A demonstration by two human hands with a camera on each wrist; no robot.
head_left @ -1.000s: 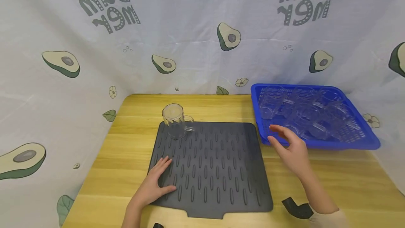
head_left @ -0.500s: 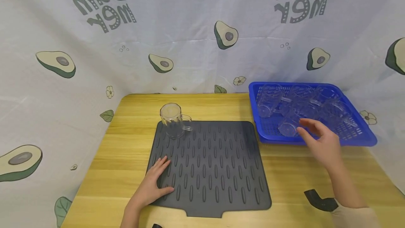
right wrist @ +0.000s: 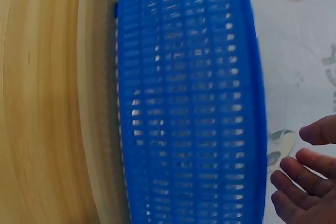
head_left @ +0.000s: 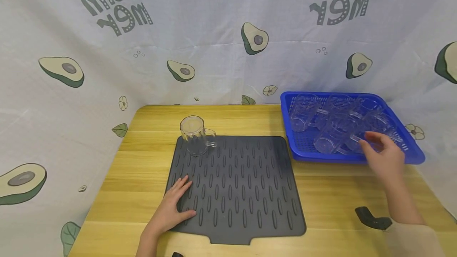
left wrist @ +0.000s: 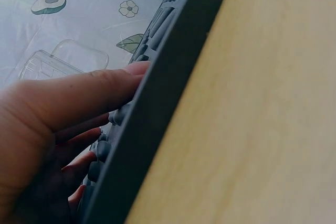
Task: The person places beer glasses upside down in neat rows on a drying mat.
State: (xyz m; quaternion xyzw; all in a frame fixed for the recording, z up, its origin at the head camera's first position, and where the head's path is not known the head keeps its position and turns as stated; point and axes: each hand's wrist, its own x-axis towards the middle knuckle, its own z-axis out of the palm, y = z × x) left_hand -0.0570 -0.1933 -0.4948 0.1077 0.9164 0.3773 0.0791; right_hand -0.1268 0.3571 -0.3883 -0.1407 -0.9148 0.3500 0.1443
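My left hand rests with spread fingers on the left side of a dark grey ribbed drying mat. In the left wrist view its thumb lies at the mat's edge. An upside-down glass mug stands at the mat's far left corner, handle to the right. My right hand hovers over the front right rim of a blue plastic basket, fingers loosely bent with a gap to the thumb. Several clear glass mugs lie in the basket. The right wrist view shows this hand holding nothing, above the basket's slotted side.
The wooden table extends around the mat and in front of the basket. A white curtain with avocado prints hangs behind and at both sides. Black wrist straps show near the sleeves.
My right hand has moved right along the basket's front, from its left corner toward its right part, uncovering mugs there. My left hand and the mug on the mat have stayed put.
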